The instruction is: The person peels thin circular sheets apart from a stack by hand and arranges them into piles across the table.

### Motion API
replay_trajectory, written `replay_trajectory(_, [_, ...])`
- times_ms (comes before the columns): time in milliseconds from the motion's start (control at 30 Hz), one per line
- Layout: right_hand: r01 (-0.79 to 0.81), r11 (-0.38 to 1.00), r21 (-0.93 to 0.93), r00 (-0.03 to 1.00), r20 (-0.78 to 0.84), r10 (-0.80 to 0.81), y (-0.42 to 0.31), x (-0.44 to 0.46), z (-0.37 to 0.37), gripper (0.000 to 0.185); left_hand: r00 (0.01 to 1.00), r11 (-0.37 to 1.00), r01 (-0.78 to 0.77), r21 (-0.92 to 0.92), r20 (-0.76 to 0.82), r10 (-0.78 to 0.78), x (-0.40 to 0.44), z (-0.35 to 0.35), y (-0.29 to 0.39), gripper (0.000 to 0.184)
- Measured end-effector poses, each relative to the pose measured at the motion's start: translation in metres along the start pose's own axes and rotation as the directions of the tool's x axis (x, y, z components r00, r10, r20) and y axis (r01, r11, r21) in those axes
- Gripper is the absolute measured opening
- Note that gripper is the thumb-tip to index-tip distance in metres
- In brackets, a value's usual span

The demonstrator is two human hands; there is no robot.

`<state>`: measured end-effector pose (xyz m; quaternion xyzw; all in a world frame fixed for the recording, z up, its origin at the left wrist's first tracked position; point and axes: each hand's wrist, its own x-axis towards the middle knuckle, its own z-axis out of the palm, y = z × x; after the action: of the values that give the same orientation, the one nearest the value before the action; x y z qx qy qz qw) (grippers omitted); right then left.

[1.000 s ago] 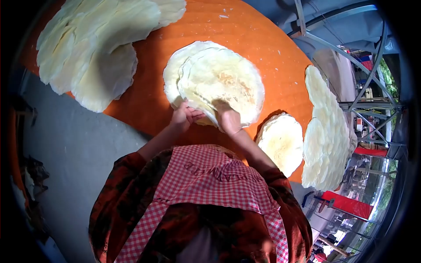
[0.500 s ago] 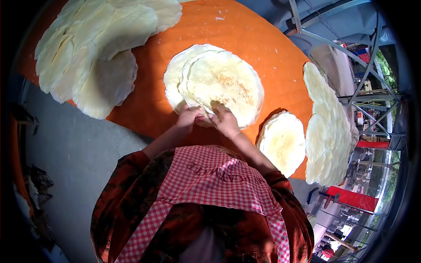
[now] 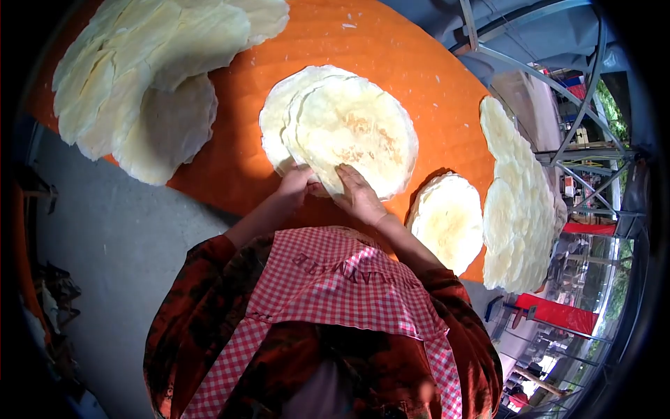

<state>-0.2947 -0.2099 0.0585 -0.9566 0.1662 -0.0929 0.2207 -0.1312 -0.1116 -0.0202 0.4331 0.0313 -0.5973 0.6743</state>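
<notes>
In the head view, round, thin flatbreads (image 3: 363, 119) lie stacked in the middle of an orange table, the top one pale with brown toasted patches. At their near edge, my left hand (image 3: 296, 184) is closed on the flatbread rim, its fingertips partly hidden underneath. My right hand (image 3: 359, 199) rests on the top flatbread near the same edge, fingers stretched out over the surface. The two hands are close together, with a bit of bread edge between them. Beside my right forearm sits a smaller-looking pile of flatbreads (image 3: 448, 222).
Many overlapping flatbreads (image 3: 139, 77) cover the left end of the orange table (image 3: 433, 91). Another overlapping row (image 3: 518, 202) lies along its right end. Metal framework (image 3: 593, 105) stands beyond on the right. Grey floor (image 3: 125, 237) shows at left.
The fingers of my right hand have straightened and now lie flatter on the top flatbread. My left hand stays at the near rim. The whole view has shifted slightly.
</notes>
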Motion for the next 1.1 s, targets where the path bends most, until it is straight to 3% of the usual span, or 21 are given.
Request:
replay_trajectory(200, [-0.056,0.998,-0.025,0.989,-0.137,0.052,0.008,-0.006,0.011,0.051,0.989,0.993,0.113,0.045,0.093,-0.116,0.0,-0.005,0.003,0.029])
replay_trajectory(300, [-0.096,0.991,0.098,0.965,-0.233,0.116,0.018,0.012,0.004,0.035,0.987,0.992,0.087,0.092,0.128,-0.098,0.004,-0.009,-0.001,0.028])
replay_trajectory(333, [-0.114,0.992,-0.046,0.942,-0.321,0.094,0.012,0.022,-0.003,0.023,0.989,0.994,0.072,0.083,0.12,-0.082,0.004,-0.008,-0.003,0.027])
replay_trajectory(400, [-0.08,0.989,-0.128,0.974,-0.222,0.05,-0.01,0.032,-0.01,0.022,0.99,0.993,0.063,0.097,0.117,-0.075,0.002,-0.011,-0.008,0.026])
replay_trajectory(467, [-0.067,0.994,-0.09,0.976,-0.215,0.046,-0.011,0.035,0.017,0.024,0.987,0.989,0.052,0.139,0.144,-0.072,0.008,-0.012,-0.008,0.026])
replay_trajectory(533, [-0.094,0.991,-0.09,0.991,-0.106,0.084,-0.011,0.033,0.035,0.036,0.997,0.991,0.057,0.117,0.045,-0.063,0.008,-0.006,-0.007,0.025])
replay_trajectory(567, [-0.081,0.984,-0.158,0.991,-0.115,0.063,-0.013,0.03,0.038,0.046,0.998,0.993,0.065,0.103,-0.012,-0.064,0.006,-0.006,-0.008,0.025])
replay_trajectory(667, [-0.104,0.985,-0.138,0.989,-0.121,0.088,-0.026,0.028,0.025,0.045,0.998,0.989,0.02,0.147,0.056,-0.029,0.003,-0.008,-0.005,0.028])
replay_trajectory(767, [-0.215,0.975,-0.062,0.974,-0.08,0.21,-0.012,0.026,0.03,0.048,0.999,0.997,0.039,0.065,0.022,-0.041,0.008,-0.006,-0.01,0.033])
replay_trajectory(867, [-0.464,0.876,-0.128,0.817,0.321,0.48,-0.008,0.054,-0.014,0.036,0.993,0.994,0.092,0.053,-0.074,-0.088,-0.006,0.011,0.005,0.035])
replay_trajectory(900, [-0.526,0.832,0.176,0.84,0.263,0.476,0.007,0.062,-0.025,0.025,0.993,0.995,0.071,0.073,-0.1,-0.064,-0.007,0.012,0.005,0.035])
replay_trajectory(967, [-0.525,0.809,0.266,0.843,0.294,0.45,0.062,0.085,-0.068,0.016,0.99,0.992,0.035,0.12,-0.141,-0.018,-0.008,0.016,0.004,0.034])
replay_trajectory(1000, [-0.503,0.808,0.306,0.863,0.219,0.454,0.089,0.096,-0.092,0.02,0.99,0.991,0.047,0.124,-0.141,-0.029,-0.007,0.017,0.004,0.034])
replay_trajectory(1033, [-0.505,0.846,0.173,0.863,0.127,0.489,0.092,0.111,-0.137,0.021,0.989,0.991,0.054,0.124,-0.14,-0.037,-0.005,0.018,0.004,0.034])
replay_trajectory(1067, [-0.568,0.802,0.186,0.823,0.093,0.561,0.097,0.126,-0.179,0.021,0.989,0.991,0.064,0.121,-0.144,-0.046,-0.004,0.019,0.004,0.034])
replay_trajectory(1100, [-0.426,0.831,0.358,0.892,0.015,0.451,0.152,0.139,-0.208,0.017,0.988,0.994,0.051,0.097,-0.151,-0.036,-0.005,0.02,0.005,0.033])
